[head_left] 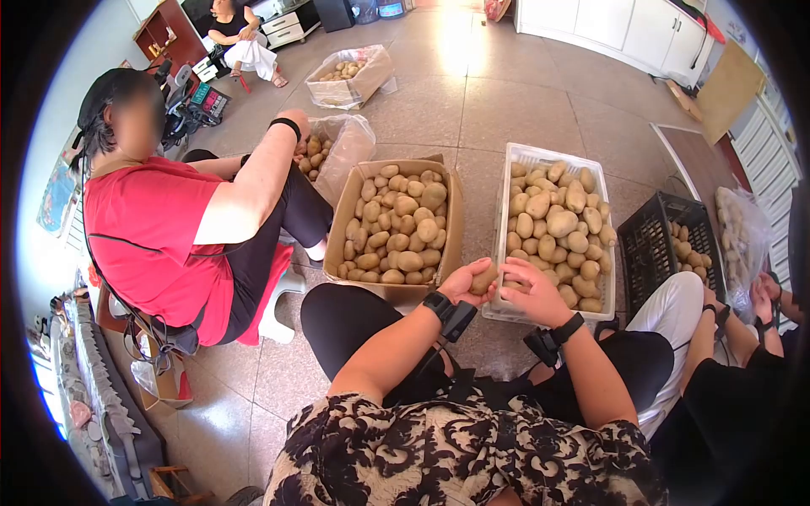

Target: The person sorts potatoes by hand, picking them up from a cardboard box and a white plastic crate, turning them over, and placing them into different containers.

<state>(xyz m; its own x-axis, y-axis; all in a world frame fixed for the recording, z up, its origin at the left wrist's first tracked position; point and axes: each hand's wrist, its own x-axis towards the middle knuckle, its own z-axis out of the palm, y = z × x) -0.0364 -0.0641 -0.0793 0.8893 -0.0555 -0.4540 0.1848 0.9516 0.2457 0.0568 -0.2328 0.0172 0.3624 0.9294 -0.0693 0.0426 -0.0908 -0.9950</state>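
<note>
My left hand (463, 283) is closed around a potato (483, 277), over the gap between a cardboard box and a white crate. Close beside it, my right hand (537, 293) curls its fingers over another potato (510, 287), partly hidden by them. Potatoes fill the cardboard box (456, 228) on the left. On the right, the white plastic crate (553, 153) is heaped with potatoes (561, 223), and my right hand is above its near edge. Both wrists wear black bands with small devices.
On the left sits a person in a red top (160, 211), near a plastic-lined container of potatoes (316, 156). Farther back stands another lined box (359, 88). A black crate (641, 253) with potatoes and people's arms are at right. Another person (240, 38) sits at the back.
</note>
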